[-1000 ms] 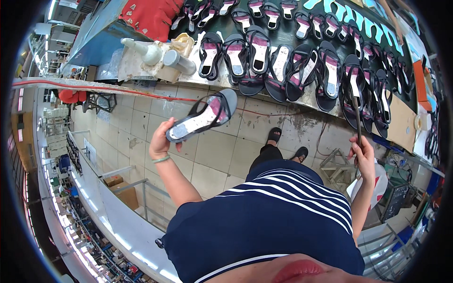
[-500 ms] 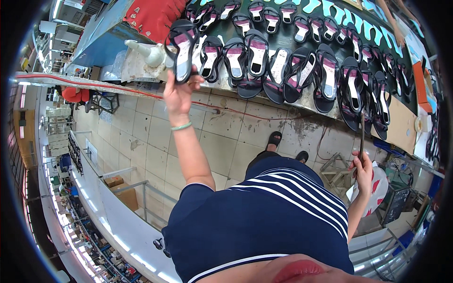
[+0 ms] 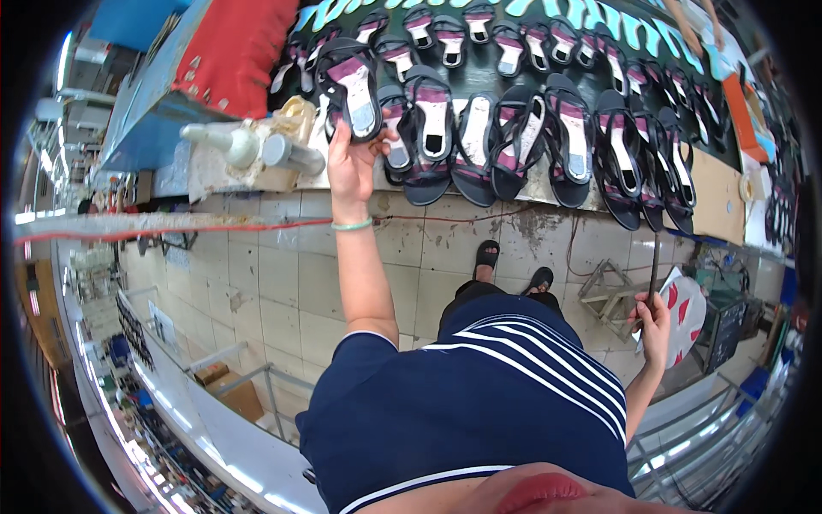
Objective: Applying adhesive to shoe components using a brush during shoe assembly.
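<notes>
My left hand [image 3: 353, 167] grips a black strappy sandal [image 3: 358, 92] by its heel end, thumb on one side and fingers on the other. Its pale insole, with a purple patch and a grey heel area, faces up. The sandal is held over the left end of the front row, partly covering a sandal [image 3: 398, 146] behind it. Down at the right, beyond the bench edge, my right hand [image 3: 653, 330] is closed around a thin dark stick [image 3: 655, 267] pointing toward the bench. What the stick's far end is cannot be made out.
Rows of similar sandals [image 3: 432, 120] cover the dark bench. Pale blue pieces [image 3: 591, 15] line its far side, near another person's arms [image 3: 685, 26]. A pale cone-topped bottle [image 3: 231, 144] stands left, beside a red cloth [image 3: 231, 64]. An orange box [image 3: 743, 116] lies right; a wooden stool [image 3: 612, 291] stands below.
My left hand has carried the sandal rightward relative to the bottle, toward the front row. The whole view has shifted a little. My right hand still holds the stick, nearly in place.
</notes>
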Available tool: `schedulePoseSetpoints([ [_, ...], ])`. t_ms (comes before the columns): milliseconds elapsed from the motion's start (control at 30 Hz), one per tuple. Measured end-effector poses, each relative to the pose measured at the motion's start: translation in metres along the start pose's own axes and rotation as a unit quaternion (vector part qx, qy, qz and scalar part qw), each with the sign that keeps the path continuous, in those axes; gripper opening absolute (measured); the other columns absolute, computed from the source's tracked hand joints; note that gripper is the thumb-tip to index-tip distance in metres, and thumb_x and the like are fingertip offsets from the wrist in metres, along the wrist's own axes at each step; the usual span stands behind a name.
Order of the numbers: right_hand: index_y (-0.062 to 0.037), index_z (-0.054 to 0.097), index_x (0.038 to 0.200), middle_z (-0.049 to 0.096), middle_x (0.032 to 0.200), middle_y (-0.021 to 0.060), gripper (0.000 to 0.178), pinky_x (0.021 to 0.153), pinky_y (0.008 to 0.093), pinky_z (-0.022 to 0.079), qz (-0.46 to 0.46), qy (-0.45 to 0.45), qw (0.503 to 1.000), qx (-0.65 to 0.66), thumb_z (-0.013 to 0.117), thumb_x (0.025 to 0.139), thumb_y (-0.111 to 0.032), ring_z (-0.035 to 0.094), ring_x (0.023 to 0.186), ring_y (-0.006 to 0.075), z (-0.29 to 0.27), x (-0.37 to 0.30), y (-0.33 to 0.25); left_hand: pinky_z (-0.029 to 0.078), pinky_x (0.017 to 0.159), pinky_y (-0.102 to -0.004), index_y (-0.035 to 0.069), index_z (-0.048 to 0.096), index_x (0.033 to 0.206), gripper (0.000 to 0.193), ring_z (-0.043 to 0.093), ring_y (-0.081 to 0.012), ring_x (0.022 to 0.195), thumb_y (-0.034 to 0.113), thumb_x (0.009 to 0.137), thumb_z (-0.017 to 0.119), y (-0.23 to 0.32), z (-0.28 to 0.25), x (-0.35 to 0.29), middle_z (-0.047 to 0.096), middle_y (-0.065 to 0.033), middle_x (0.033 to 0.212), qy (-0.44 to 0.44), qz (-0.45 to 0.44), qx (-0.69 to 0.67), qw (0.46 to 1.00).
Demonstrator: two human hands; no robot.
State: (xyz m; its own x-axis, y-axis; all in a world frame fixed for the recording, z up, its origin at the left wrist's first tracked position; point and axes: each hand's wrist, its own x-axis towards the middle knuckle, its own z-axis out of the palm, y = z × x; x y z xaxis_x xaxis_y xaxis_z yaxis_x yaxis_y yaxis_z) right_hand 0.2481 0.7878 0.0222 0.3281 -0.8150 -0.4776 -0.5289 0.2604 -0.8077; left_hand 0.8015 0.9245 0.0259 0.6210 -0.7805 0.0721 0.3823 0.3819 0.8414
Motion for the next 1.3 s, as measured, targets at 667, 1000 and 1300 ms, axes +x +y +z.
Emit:
schedulePoseSetpoints([
  [667,0.0028,0.061,0.087,0.052,0.061,0.0021,0.01,0.055,0.0278,0.04,0.001,0.074,0.996,-0.046,0.059,0.085,-0.007,0.049,0.057,0.0103,-0.132,0.02,0.104,0.047,0.062,-0.0307,-0.003,0.039,0.129,0.046,0.061,-0.027,0.08,0.031,0.098,0.04,-0.116,0.272,-0.043,0.055,-0.0234,0.116,-0.195,-0.051,0.059,0.978],
  [1000,-0.0027,0.054,0.067,0.046,0.051,-0.0025,0.029,0.043,0.0253,0.03,-0.012,0.139,0.99,0.007,0.069,0.085,-0.02,0.039,0.045,0.0058,-0.303,0.081,0.139,0.047,0.073,-0.0343,0.0,0.048,0.12,0.031,0.057,-0.0213,0.085,0.021,0.098,0.047,-0.311,0.517,-0.034,0.061,-0.0128,0.103,-0.219,-0.334,-0.096,0.912],
  [1300,-0.0061,0.051,0.061,0.041,0.05,-0.0059,0.037,0.042,0.0244,0.028,-0.016,0.17,0.985,0.038,0.066,0.088,-0.028,0.037,0.044,0.0046,-0.382,0.15,0.132,0.045,0.082,-0.0393,0.003,0.046,0.122,0.027,0.056,-0.0231,0.096,0.016,0.101,0.034,-0.472,0.557,-0.01,0.058,-0.0107,0.111,-0.075,-0.429,-0.012,0.9],
])
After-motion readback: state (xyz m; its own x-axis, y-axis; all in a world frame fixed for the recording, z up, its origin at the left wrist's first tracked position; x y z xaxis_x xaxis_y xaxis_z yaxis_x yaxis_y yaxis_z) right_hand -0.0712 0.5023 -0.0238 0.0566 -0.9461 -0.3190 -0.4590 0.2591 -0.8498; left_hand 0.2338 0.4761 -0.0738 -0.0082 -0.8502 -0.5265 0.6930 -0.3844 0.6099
